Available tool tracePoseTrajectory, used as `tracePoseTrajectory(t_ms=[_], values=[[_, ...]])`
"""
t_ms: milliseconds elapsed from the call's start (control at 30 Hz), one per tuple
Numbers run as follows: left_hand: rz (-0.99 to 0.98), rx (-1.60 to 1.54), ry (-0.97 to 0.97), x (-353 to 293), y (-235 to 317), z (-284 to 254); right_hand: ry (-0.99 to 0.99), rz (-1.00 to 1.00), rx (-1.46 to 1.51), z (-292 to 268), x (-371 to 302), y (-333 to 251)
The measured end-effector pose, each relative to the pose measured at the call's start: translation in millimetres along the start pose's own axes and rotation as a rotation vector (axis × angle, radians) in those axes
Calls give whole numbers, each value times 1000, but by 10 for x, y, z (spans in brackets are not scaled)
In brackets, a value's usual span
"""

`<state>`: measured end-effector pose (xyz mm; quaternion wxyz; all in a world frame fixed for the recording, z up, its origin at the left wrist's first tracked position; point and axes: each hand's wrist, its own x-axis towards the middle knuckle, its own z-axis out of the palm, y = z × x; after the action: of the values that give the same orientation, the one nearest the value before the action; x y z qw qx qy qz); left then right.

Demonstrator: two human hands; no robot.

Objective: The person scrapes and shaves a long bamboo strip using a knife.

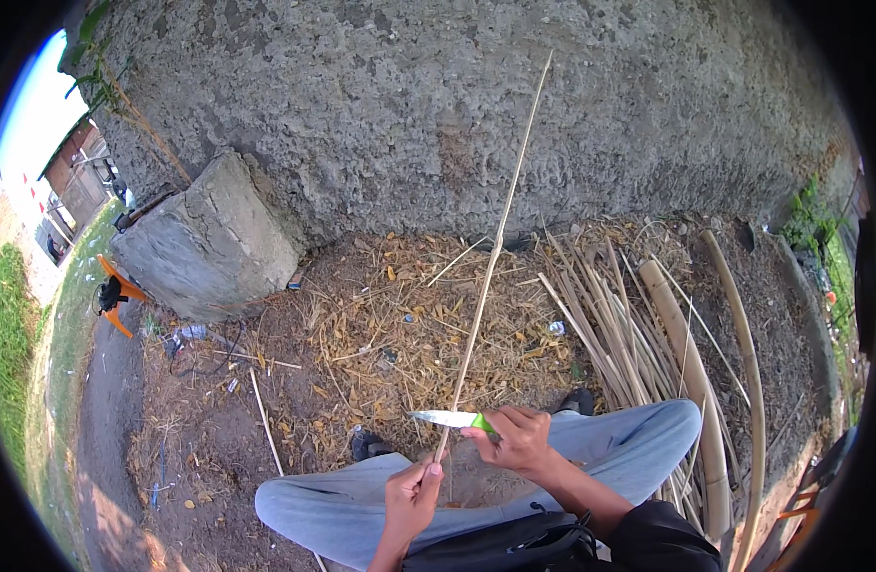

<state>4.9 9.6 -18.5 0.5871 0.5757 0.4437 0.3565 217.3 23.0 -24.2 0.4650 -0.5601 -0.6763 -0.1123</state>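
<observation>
My left hand (411, 496) is closed round the lower end of a long, thin bamboo strip (498, 243), which slants up and away toward the wall. In my right hand (516, 439) is a knife (448, 418) with a green handle. Its blade points left and crosses the strip just above my left hand; whether the edge touches the strip I cannot tell. Both hands are over my lap, between my bent knees in grey trousers.
A pile of split bamboo strips (605, 334) lies to the right, beside thick bamboo poles (691, 381). Ahead rises a rough grey wall (438, 124), with a concrete block (209, 243) at left. Dry leaves and shavings (400, 324) cover the ground.
</observation>
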Motion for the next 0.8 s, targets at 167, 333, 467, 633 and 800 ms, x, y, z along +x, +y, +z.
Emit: tracePoseTrajectory(t_ms=[167,333,467,633,800], values=[[-27,0,13,-56,-36,5,21,109,-39,39,61,143],[89,169,51,-60,55,-22,33,62,-53,59,127,141],[124,207,43,-44,109,0,84,59,-65,47,187,189],[169,241,16,-119,96,17,145,100,-109,63,241,444],[176,219,8,-159,143,70,176,212,-121,54,296,552]])
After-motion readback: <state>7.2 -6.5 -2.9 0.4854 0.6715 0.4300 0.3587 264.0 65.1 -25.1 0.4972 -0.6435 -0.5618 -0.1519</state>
